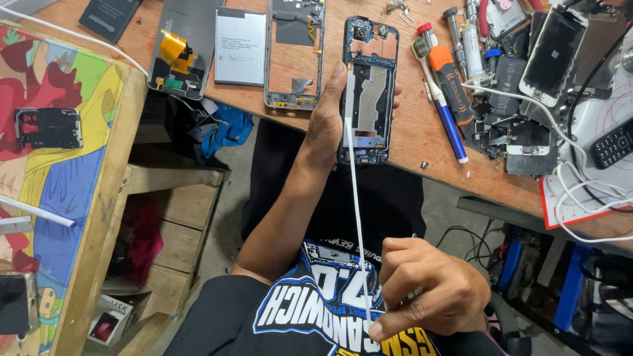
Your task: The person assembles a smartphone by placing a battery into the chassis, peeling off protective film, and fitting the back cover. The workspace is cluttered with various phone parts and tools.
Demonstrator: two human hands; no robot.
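A person's left hand grips an opened phone body by its left edge at the near rim of a wooden counter, the thumb lying along the frame and the fingertips showing at its far side. The phone body stands lengthwise away from the person, its bared blue inner frame and metal plates facing up, its near end reaching just past the counter's edge. A long white adhesive strip runs taut from the left side of the phone body down to the right hand, which is closed in a pinch on the strip's lower end, close to the person's chest and well apart from the phone. The left hand sits at the strip's upper end, the right at its lower, with the strip stretched between them over the person's dark printed shirt.

Just left of the phone body on the counter lie a grey mid-frame, a flat silver battery and a back cover with yellow flex tape. To the right rest an orange-handled screwdriver, a blue-handled toothbrush, a heap of phone parts and a white cable.
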